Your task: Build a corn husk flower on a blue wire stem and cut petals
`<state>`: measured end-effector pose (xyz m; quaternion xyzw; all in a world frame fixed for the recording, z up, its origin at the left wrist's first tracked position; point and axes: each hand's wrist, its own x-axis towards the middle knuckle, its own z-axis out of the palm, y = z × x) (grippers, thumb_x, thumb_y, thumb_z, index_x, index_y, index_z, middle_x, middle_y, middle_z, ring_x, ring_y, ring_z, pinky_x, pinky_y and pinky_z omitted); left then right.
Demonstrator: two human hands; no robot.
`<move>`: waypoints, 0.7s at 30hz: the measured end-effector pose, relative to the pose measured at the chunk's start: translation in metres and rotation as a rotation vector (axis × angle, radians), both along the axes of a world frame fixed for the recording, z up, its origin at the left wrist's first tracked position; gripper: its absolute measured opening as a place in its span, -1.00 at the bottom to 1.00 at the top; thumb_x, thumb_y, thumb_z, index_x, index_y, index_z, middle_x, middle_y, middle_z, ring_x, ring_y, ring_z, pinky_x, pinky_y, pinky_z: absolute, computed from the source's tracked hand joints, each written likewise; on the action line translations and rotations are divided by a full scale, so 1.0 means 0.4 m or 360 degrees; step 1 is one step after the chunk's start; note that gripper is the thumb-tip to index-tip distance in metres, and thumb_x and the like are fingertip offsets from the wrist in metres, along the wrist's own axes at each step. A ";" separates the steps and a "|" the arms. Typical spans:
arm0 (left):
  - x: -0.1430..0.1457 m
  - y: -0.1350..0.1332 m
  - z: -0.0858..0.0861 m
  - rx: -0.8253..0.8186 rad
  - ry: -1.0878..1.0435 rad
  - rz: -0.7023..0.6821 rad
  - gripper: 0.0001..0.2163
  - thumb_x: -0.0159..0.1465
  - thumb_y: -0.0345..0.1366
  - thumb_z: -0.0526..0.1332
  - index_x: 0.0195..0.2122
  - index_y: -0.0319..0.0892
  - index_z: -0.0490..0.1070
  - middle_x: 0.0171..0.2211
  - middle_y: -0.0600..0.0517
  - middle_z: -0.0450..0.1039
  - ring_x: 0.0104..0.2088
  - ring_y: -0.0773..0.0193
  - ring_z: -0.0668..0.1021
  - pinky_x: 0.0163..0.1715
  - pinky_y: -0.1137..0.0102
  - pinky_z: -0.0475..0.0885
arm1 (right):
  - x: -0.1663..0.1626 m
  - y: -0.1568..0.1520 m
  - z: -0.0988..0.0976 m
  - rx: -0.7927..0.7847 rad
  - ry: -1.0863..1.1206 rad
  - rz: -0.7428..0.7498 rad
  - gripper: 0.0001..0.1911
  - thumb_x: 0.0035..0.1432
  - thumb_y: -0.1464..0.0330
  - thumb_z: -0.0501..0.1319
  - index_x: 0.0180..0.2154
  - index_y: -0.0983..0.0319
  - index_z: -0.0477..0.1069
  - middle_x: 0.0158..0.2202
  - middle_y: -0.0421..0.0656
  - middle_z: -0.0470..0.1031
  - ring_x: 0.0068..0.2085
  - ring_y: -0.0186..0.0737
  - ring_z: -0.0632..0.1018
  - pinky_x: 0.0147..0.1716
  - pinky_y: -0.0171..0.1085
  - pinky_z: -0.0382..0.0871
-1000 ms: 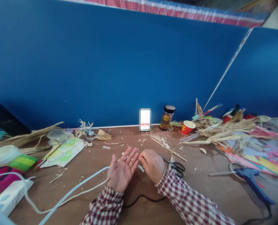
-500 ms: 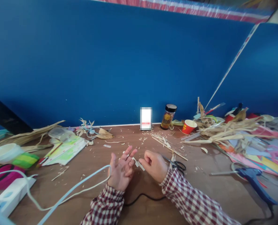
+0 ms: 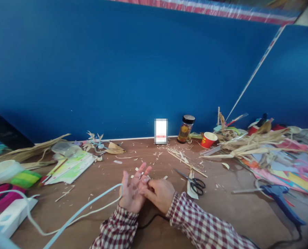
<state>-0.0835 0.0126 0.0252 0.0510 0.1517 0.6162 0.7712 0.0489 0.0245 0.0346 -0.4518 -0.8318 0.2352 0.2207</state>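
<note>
My left hand is turned palm up over the table, with the thumb and upper fingers stretched apart. Across its palm and lower fingers reaches my right hand, thumb and fingertips closed together in a pinch against it. Whatever lies in that pinch, if anything, is hidden. Small pale scraps show just beyond the left fingertips. To the right of my hands lie black-handled scissors, resting partly over a piece of dried husk. Pale thin sticks and shavings are scattered farther back.
A blue glue gun lies at the right, near piled dried husks and coloured paper. A jar and red paper cup stand by the blue wall. At left are a power strip and a looping pale cable.
My right hand has moved left onto my left hand, from a spot just beside it. The scissors and the husk under them are now uncovered.
</note>
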 end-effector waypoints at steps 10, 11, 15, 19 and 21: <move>-0.020 0.000 -0.008 0.0034 -0.0313 0.0025 -0.43 0.28 -0.08 -0.04 0.24 -0.27 -0.07 -0.14 -0.27 0.41 -0.52 0.41 0.37 -0.73 0.62 0.27 | 0.063 0.066 0.007 0.0009 0.0027 0.0038 -0.79 0.17 0.45 -0.02 -0.33 0.23 0.39 -0.43 -0.18 0.46 -0.40 -0.29 0.46 -0.38 -0.33 0.31; -0.021 0.001 -0.013 0.0058 -0.0334 0.0023 -0.42 0.28 -0.08 -0.05 0.25 -0.28 -0.10 -0.15 -0.27 0.42 -0.53 0.41 0.38 -0.72 0.61 0.28 | 0.067 0.065 0.008 0.0132 -0.0035 -0.0057 -0.76 0.13 0.49 0.00 -0.22 0.24 0.38 -0.29 -0.11 0.48 -0.28 -0.22 0.48 -0.28 -0.27 0.33; -0.025 0.008 -0.038 0.0160 -0.0340 0.0014 -0.42 0.30 -0.08 -0.12 0.27 -0.27 -0.19 -0.14 -0.24 0.44 -0.42 0.34 0.48 -0.58 0.55 0.37 | 0.040 0.013 0.013 0.0526 -0.0101 -0.0149 -0.46 0.12 0.42 0.06 0.16 0.31 0.09 0.19 0.07 0.12 0.16 0.00 0.20 0.07 -0.06 0.16; -0.024 -0.004 -0.045 0.0226 -0.0273 -0.0196 -0.40 0.26 0.05 -0.16 0.27 -0.07 -0.19 0.02 -0.10 0.35 -0.07 0.24 0.46 -0.16 0.40 0.37 | -0.002 -0.023 0.013 0.0834 -0.0041 0.0429 -0.33 0.09 0.10 0.11 0.20 0.13 0.03 0.27 -0.21 -0.01 0.24 0.03 0.01 0.20 -0.02 -0.07; -0.023 -0.019 -0.037 0.0224 -0.0264 -0.0335 -0.41 0.25 0.07 -0.17 0.27 0.00 -0.18 0.10 -0.03 0.27 0.02 0.27 0.41 -0.05 0.40 0.29 | -0.010 -0.009 0.010 0.0936 -0.0026 0.0650 -0.34 0.03 0.00 0.13 0.16 -0.03 0.08 0.24 -0.39 0.04 0.24 0.04 0.01 0.21 0.00 -0.11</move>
